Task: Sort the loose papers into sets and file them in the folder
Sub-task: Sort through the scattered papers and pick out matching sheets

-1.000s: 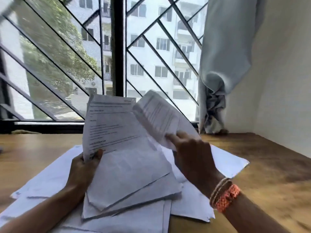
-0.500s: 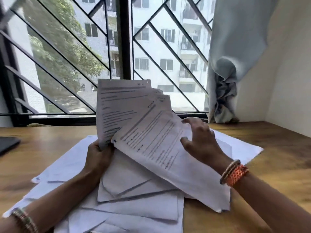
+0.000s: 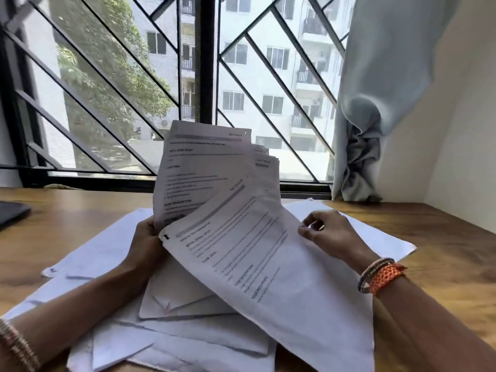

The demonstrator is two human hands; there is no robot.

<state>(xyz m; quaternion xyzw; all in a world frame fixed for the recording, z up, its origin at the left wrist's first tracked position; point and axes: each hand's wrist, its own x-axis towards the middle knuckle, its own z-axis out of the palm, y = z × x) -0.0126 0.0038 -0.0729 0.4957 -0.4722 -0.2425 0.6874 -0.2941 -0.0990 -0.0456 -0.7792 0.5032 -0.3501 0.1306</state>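
Gripping a fanned sheaf [image 3: 206,167] upright at its lower left, the left hand [image 3: 146,247] curls round the pages. The right hand [image 3: 331,236] pinches the right edge of the front sheet [image 3: 271,269], tilted over loose papers [image 3: 102,253] spread on the desk [image 3: 453,237].

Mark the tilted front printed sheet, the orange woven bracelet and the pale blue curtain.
Tilted front printed white sheet [image 3: 257,267]: head view, middle of its printed face.
Orange woven bracelet [image 3: 386,276]: head view, band on right wrist.
Pale blue curtain [image 3: 375,76]: head view, upper hanging fabric.
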